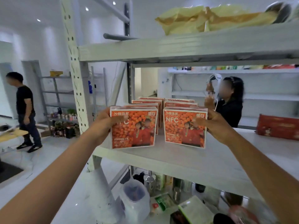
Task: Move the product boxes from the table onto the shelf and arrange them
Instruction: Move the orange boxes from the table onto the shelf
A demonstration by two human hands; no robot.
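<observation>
Left hand (105, 122) fingers grasp the left box (134, 128); right hand (215, 125) fingers grasp the right box (185, 128), both standing on the shelf (161, 157).

"nfc" printed on orange boxes (185, 127).

Rear product boxes (151, 102) hidden behind the front pair, lower-shelf clutter (163, 202) blurred, red package (278, 126) cropped

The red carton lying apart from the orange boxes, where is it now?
Head view, far right: the red carton lies on the same shelf board, right of the right hand.
</observation>
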